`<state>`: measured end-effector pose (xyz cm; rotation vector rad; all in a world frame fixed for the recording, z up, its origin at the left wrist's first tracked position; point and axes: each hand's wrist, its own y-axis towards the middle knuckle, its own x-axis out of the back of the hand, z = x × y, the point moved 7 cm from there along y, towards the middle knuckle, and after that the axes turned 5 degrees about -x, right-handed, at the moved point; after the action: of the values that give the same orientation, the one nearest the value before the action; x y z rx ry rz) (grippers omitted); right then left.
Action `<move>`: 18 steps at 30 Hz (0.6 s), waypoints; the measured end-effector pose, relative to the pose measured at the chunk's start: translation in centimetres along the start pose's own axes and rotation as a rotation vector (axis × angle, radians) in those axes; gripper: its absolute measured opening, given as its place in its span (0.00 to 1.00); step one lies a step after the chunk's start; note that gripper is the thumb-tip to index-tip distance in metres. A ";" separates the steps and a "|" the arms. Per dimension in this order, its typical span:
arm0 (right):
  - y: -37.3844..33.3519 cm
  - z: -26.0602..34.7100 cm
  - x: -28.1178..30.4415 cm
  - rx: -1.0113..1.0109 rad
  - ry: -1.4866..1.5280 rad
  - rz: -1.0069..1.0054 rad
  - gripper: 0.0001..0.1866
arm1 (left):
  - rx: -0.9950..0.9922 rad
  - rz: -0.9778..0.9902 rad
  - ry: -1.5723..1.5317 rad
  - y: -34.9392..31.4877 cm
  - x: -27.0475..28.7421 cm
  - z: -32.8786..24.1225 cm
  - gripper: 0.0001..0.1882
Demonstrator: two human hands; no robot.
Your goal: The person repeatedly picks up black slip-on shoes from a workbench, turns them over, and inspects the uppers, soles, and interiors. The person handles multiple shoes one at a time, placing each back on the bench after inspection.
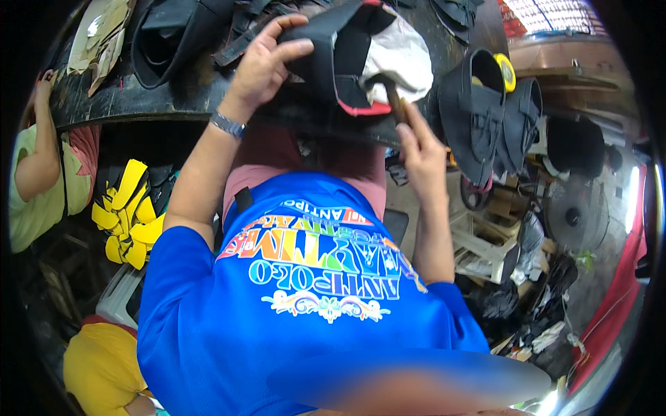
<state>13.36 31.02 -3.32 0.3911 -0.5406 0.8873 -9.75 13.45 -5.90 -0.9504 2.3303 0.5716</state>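
Observation:
My right hand (421, 142) is closed round the wooden handle of a hammer (394, 97). The hammer's dark head lies over the opening of a black bag-like piece (316, 59) with red edging, at the table's near edge. White lining or padding (402, 55) shows inside that piece. At its left side is my left hand (263, 66), open, thumb and fingers apart, the thumb lying against the black material. Whether the left fingers grip an edge there is hard to see. A metal watch is on my left wrist.
The dark worktable (173, 104) also bears another black bag piece (173, 41) and cardboard patterns (100, 31). Black bags (472, 114) and a yellow tape measure (505, 71) are at right. Yellow strips (128, 215) hang at left, near other people. A fan (574, 215) stands right.

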 end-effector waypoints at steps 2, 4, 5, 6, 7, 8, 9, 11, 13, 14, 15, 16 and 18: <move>0.8 0.4 1.8 -0.059 0.176 0.075 0.24 | -0.053 0.043 -0.079 0.5 -0.2 -1.5 0.23; 0.8 2.0 4.4 -0.041 0.257 0.012 0.24 | -0.076 0.037 0.065 0.4 0.6 -3.2 0.23; 0.9 3.1 5.1 -0.014 0.308 0.009 0.25 | 0.036 0.045 -0.020 0.3 1.0 -3.5 0.27; 1.0 4.2 5.5 0.049 0.349 -0.056 0.27 | 0.061 -0.009 -0.044 0.2 1.5 -3.5 0.24; 1.2 5.2 5.4 0.083 0.409 -0.047 0.26 | 0.087 -0.063 -0.068 0.2 2.0 -3.5 0.21; 1.7 5.6 4.1 0.106 0.485 -0.042 0.27 | 0.124 -0.068 -0.038 0.1 2.2 -3.4 0.20; 2.6 6.1 2.4 0.136 0.331 -0.015 0.26 | 0.158 -0.073 -0.010 0.2 2.4 -3.1 0.19; 4.2 6.3 -1.3 0.225 -0.217 0.070 0.25 | 0.180 -0.094 0.031 0.6 2.7 -2.6 0.18; 5.8 4.6 -2.2 0.073 -0.218 0.126 0.23 | 0.173 -0.128 0.054 0.6 3.0 -2.0 0.17; 6.4 4.9 -1.8 0.175 -0.202 0.136 0.23 | 0.180 -0.159 0.019 0.6 3.3 -1.8 0.17; 6.6 4.6 -1.3 0.158 -0.222 0.146 0.22 | 0.178 -0.153 0.022 0.6 3.3 -1.8 0.17; 6.6 4.6 -1.0 0.168 -0.187 0.161 0.23 | 0.189 -0.147 0.022 0.5 3.3 -1.7 0.17; 6.1 5.0 -0.4 0.215 -0.065 0.128 0.23 | 0.170 -0.141 0.022 0.5 3.3 -1.8 0.17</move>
<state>6.79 31.69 1.04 0.5874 -0.5358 1.0634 -12.68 11.08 -6.52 -1.0340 2.2668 0.3026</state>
